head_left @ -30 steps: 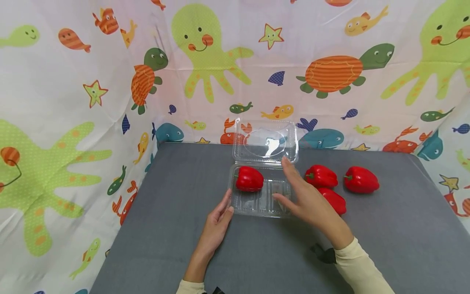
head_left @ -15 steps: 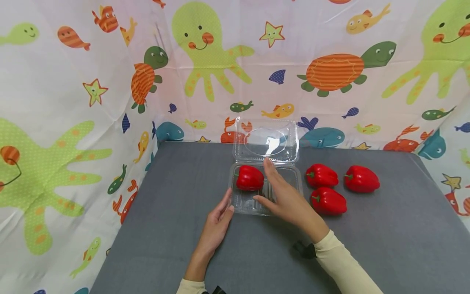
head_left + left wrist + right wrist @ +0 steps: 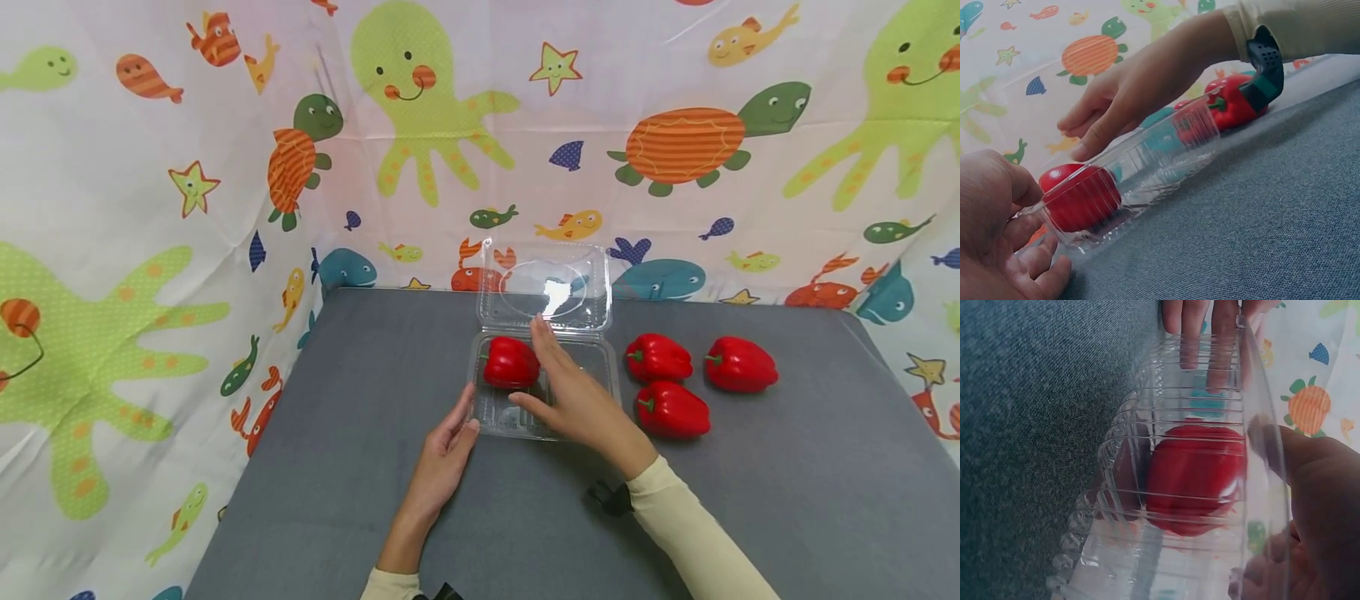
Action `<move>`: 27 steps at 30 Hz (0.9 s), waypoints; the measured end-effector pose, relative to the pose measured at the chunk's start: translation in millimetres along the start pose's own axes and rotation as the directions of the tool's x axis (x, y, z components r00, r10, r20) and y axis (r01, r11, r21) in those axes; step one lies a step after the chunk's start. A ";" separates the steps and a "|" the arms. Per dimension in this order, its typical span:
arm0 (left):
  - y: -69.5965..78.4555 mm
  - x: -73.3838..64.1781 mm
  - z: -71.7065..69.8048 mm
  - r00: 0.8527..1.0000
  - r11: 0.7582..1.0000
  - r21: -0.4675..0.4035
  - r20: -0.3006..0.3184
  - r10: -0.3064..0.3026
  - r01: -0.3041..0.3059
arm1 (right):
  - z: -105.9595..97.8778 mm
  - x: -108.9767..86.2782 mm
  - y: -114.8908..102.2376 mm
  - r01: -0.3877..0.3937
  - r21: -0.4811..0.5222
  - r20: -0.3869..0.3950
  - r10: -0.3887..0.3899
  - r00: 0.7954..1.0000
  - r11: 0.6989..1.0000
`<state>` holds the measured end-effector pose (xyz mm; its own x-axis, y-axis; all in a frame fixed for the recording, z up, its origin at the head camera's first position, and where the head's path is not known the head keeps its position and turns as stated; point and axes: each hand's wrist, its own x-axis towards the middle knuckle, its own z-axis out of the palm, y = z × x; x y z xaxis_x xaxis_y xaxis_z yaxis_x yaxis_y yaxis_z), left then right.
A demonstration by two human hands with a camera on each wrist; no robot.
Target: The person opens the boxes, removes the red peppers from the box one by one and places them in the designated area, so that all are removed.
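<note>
A clear plastic clamshell container (image 3: 498, 421) stands with its lid (image 3: 517, 312) raised. One red bell pepper (image 3: 510, 363) lies in its left back part, green stem to the left. My left hand (image 3: 441, 467) pinches the container's left rim between thumb and fingers; the left wrist view shows the fingers (image 3: 1038, 262) against the outer wall. Over the container's right part, my right hand (image 3: 581, 400) is held with fingers extended and nothing in its grasp. Its thumb (image 3: 1100, 137) appears close to the pepper in the left wrist view; contact cannot be told.
Three more red bell peppers lie right of the container: a back one (image 3: 658, 358), a front one (image 3: 672, 410) and a right one (image 3: 741, 365). A sea-animal curtain (image 3: 450, 150) closes off the back and sides of the grey table (image 3: 360, 400).
My right hand has moved left, from the container's right edge to beside the pepper inside, uncovering the front loose pepper. The left hand and the peppers have stayed put.
</note>
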<state>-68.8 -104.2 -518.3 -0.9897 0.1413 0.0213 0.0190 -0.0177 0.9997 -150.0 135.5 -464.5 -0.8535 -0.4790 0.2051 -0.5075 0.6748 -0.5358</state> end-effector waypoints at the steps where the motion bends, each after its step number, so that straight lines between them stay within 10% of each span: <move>1: -0.2 -0.2 -0.2 1.000 1.000 0.000 -0.001 -0.002 0.002 | 1.0 1.4 0.1 0.003 -0.002 0.002 -0.003 1.000 1.000; 27: -0.1 1.2 0.1 1.000 1.000 -0.007 0.013 -0.013 0.013 | 21.9 20.4 -7.0 0.024 -0.066 0.067 -0.020 0.998 0.998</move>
<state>-70.0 -103.9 -518.3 -0.9880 0.1541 0.0083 0.0049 -0.0225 0.9997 -161.3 108.6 -474.5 -0.8334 -0.5291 0.1599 -0.5347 0.6984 -0.4757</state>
